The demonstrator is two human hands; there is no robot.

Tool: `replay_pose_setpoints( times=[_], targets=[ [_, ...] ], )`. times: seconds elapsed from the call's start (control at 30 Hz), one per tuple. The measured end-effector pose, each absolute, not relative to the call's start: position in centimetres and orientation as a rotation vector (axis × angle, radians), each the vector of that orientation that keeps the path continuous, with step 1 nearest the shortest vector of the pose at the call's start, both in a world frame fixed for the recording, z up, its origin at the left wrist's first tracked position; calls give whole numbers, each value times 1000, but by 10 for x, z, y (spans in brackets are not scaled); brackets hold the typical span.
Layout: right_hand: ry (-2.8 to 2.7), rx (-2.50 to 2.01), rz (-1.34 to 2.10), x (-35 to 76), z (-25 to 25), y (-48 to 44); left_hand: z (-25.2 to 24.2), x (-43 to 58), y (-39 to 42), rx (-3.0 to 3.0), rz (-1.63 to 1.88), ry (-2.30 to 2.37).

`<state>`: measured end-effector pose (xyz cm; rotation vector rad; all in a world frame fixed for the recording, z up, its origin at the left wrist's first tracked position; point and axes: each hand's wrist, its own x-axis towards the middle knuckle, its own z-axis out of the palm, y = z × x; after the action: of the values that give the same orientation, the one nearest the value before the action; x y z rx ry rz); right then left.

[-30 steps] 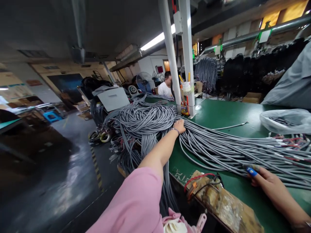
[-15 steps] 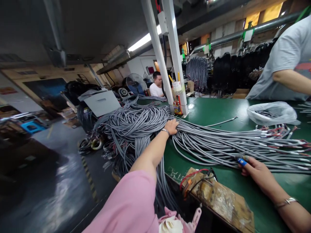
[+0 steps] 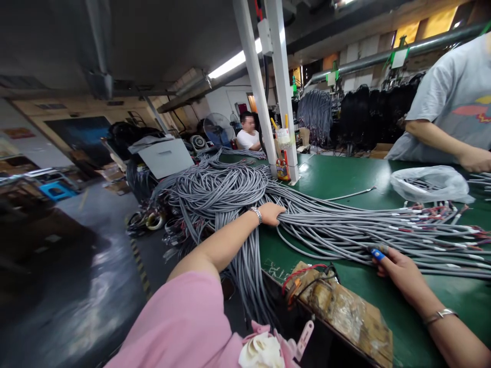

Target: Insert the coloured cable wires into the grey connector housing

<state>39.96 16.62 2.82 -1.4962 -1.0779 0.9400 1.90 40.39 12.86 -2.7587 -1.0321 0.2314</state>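
A long bundle of grey cables (image 3: pixel 345 227) lies across the green table (image 3: pixel 345 179) and spills over its left end. My left hand (image 3: pixel 271 213) is closed around the bundle near the table's left edge. My right hand (image 3: pixel 395 266), with blue tape on a fingertip, pinches a grey cable at the bundle's near side. The cables' far ends show red and white wire tips (image 3: pixel 441 209).
A taped brown block with red and black wires (image 3: pixel 337 304) sits at the near table edge. A clear plastic bag (image 3: pixel 431 184) lies at the right, by a person in a grey shirt (image 3: pixel 452 102). White posts (image 3: pixel 284 92) stand mid-table. Another person (image 3: pixel 248 135) sits far back.
My left hand has slid nearer along the bundle, drawing cables toward me. My right hand stays on the cable. The person in grey has come further into view at the right.
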Motion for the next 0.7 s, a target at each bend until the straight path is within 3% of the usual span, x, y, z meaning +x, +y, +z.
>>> replay_pose_setpoints(
  times=[0.27,0.43,0.53,0.7],
  targets=[
    [-1101,-1496,940,400,31,165,144,-6,345,-2594,43,-1195],
    [-1215,-1592,836,399,33,165,142,-43,293,-2687,144,-1097],
    [-1272,-1597,836,399,33,165,133,-11,266,-2827,342,-846],
    [-1165,-1502,906,399,35,164,126,68,236,-2894,337,-802]
  ],
)
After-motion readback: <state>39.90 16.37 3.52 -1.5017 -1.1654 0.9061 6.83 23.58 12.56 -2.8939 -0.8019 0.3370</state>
